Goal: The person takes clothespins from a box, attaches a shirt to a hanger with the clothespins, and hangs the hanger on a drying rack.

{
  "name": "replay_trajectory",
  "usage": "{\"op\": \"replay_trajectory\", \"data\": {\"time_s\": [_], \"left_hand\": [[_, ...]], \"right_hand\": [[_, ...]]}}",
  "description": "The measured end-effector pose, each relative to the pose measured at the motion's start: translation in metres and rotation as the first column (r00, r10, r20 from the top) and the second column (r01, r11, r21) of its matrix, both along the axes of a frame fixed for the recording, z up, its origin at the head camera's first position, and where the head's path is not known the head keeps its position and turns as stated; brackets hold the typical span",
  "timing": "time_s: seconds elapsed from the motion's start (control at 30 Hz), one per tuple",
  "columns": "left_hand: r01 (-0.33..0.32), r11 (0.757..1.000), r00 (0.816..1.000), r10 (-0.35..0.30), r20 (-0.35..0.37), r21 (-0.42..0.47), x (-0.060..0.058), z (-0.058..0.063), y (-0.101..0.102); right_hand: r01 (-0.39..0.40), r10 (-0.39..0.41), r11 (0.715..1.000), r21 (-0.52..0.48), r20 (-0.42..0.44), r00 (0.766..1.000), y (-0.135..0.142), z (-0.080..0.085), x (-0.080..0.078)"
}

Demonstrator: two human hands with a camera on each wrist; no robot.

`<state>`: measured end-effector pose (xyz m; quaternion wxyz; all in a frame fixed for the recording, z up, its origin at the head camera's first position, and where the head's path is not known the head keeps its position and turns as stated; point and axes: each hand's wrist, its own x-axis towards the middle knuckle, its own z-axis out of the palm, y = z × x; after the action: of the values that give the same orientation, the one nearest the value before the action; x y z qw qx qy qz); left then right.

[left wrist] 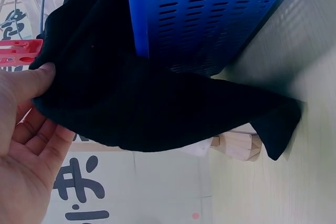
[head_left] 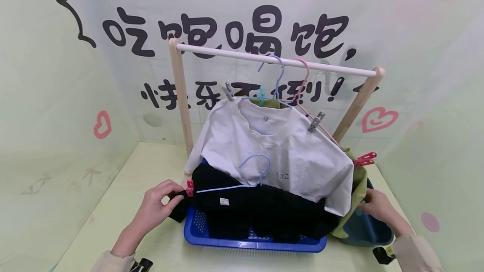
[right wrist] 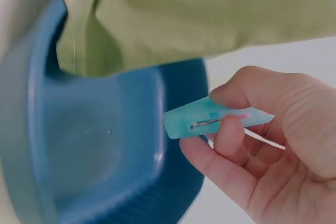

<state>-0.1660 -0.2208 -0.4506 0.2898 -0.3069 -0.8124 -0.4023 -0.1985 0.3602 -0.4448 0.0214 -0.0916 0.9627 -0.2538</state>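
My left hand (head_left: 156, 200) pinches the edge of a black garment (left wrist: 115, 93), beside a red clothespin (head_left: 190, 188) clipped on it. A blue hanger (head_left: 228, 188) lies along the black garment's upper edge, its hook over a white T-shirt (head_left: 261, 154). In the right wrist view my right hand (right wrist: 262, 145) holds a teal clothespin (right wrist: 199, 119) between thumb and fingers, over a dark blue basin (right wrist: 94, 145). A green garment (right wrist: 173, 14) hangs just above it. The T-shirt hangs from the rack with grey clothespins (head_left: 316, 121) at its shoulders.
A wooden-legged rack with a white rail (head_left: 242, 55) stands behind. Another blue hanger (head_left: 280, 74) and a pink hanger (head_left: 304, 77) hook on the rail. Under the black garment sits a blue basket (head_left: 257, 244). A red clothespin (head_left: 364, 159) is on the green garment.
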Motion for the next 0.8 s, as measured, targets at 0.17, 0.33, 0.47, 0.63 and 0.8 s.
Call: {"op": "replay_trajectory", "data": {"time_s": [0.17, 0.33, 0.47, 0.63, 0.8], "left_hand": [[0.005, 1.0, 1.0, -0.005, -0.002, 0.011, -0.001, -0.001, 0.0], [-0.007, 1.0, 1.0, 0.007, 0.0, 0.011, 0.0, -0.002, -0.001], [-0.003, 1.0, 1.0, 0.003, -0.005, 0.014, -0.001, -0.002, 0.0], [-0.006, 1.0, 1.0, 0.006, -0.002, 0.019, -0.001, -0.002, 0.001], [-0.004, 1.0, 1.0, 0.004, 0.0, 0.013, -0.002, -0.002, 0.0]], "right_hand": [[-0.066, 0.065, 0.983, -0.173, -0.01, 0.998, -0.005, 0.007, 0.019], [-0.1, 0.102, 0.964, -0.244, -0.004, 0.995, -0.011, 0.012, 0.035], [-0.057, 0.065, 0.961, -0.271, 0.021, 0.998, -0.019, 0.018, 0.052], [0.027, 0.01, 0.955, -0.295, 0.126, 0.992, -0.035, 0.033, 0.072], [0.044, 0.029, 0.943, -0.329, 0.213, 0.977, -0.05, 0.049, 0.087]]}}
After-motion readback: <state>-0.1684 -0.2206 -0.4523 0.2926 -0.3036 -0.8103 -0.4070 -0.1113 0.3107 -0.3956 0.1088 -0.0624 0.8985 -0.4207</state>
